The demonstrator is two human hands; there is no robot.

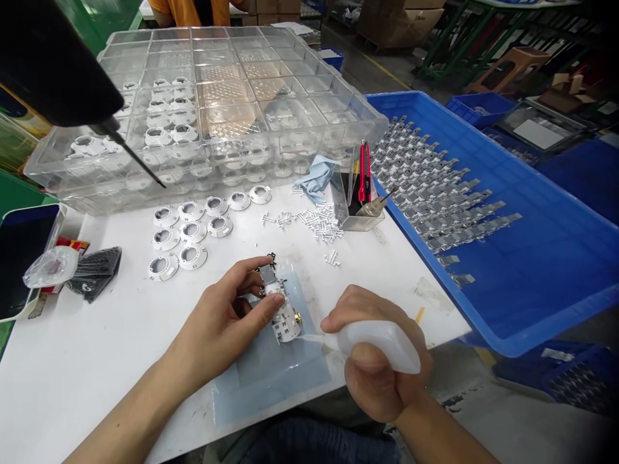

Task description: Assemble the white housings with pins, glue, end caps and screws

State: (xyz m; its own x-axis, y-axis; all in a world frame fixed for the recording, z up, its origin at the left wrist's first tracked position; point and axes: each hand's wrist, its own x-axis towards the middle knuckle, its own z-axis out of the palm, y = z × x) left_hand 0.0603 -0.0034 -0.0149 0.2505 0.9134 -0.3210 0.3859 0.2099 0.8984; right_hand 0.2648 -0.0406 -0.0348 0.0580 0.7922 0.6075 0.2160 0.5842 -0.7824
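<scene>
Part: small white-and-grey assembly, a brass-coloured fitting on its right side; over the blue mat at the near edge of the bench.
Left hand: grip narrow, holding the part, thumb across its white face; underside contact hidden.
Right hand: grip wrapped round a translucent squeeze bottle; nozzle aimed at the part's near end — touching or not, cannot tell.
Part handling: probably light and stiff, perhaps smooth; fitting looks the likeliest spot to damage. Suggested hold — side edges, clear of the fitting.
Bottle handling: likely light, soft-walled; best held round the body, gently.
Nearby: white rings left, loose white pieces beyond, blue tray right.
</scene>
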